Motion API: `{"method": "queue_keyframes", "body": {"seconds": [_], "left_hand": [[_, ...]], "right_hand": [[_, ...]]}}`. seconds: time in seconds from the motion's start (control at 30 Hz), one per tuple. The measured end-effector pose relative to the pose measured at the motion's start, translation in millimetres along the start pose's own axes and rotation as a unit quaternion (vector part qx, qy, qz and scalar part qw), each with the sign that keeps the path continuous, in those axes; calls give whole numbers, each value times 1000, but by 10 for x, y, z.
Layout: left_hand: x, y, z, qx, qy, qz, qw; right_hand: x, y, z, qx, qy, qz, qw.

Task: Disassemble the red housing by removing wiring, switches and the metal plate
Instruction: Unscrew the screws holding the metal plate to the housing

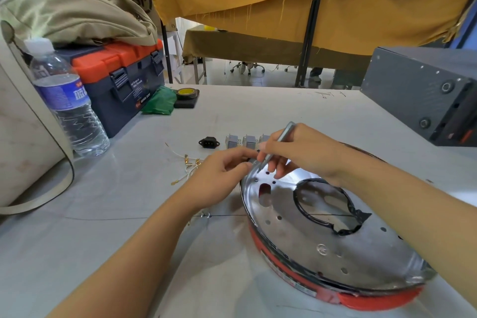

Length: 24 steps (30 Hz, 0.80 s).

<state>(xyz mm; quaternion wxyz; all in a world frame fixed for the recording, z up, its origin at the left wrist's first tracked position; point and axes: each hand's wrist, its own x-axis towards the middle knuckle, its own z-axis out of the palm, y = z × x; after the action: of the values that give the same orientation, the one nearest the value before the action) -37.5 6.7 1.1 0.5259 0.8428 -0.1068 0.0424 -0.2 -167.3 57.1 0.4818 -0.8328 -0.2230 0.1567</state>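
The round red housing (pixel 361 299) lies on the table at lower right, covered by a shiny perforated metal plate (pixel 304 237) with a black-rimmed hole. My right hand (pixel 296 152) grips a slim silver tool (pixel 282 137) whose tip points down at the plate's far-left rim. My left hand (pixel 219 178) pinches a small dark part at that same rim, right beside the tool tip. Removed pieces lie beyond the hands: three grey switches (pixel 240 141), a black power socket (pixel 209 142) and loose white wires (pixel 185 165) with brass terminals.
A water bottle (pixel 64 100) stands at left beside a blue-and-orange toolbox (pixel 121 77) with a bag on top. A tape roll (pixel 186 93) and green cloth (pixel 158 100) lie behind. A grey metal box (pixel 423 95) occupies the right. A thin wire (pixel 222 215) runs leftward from the housing.
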Motion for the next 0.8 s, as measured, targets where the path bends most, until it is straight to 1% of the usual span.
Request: {"method": "queue_keyframes", "body": {"seconds": [0.2,0.63,0.8], "left_hand": [[-13,-55,-3,-36,0,-2,999],[-60,-51,4,-41,15,-7,999],[-60,-49,9,-41,10,-5,999]], "right_hand": [[90,93,128,15,39,14,999],[88,155,132,33,12,13,999],[103,163,147,6,14,-3,1000]]}}
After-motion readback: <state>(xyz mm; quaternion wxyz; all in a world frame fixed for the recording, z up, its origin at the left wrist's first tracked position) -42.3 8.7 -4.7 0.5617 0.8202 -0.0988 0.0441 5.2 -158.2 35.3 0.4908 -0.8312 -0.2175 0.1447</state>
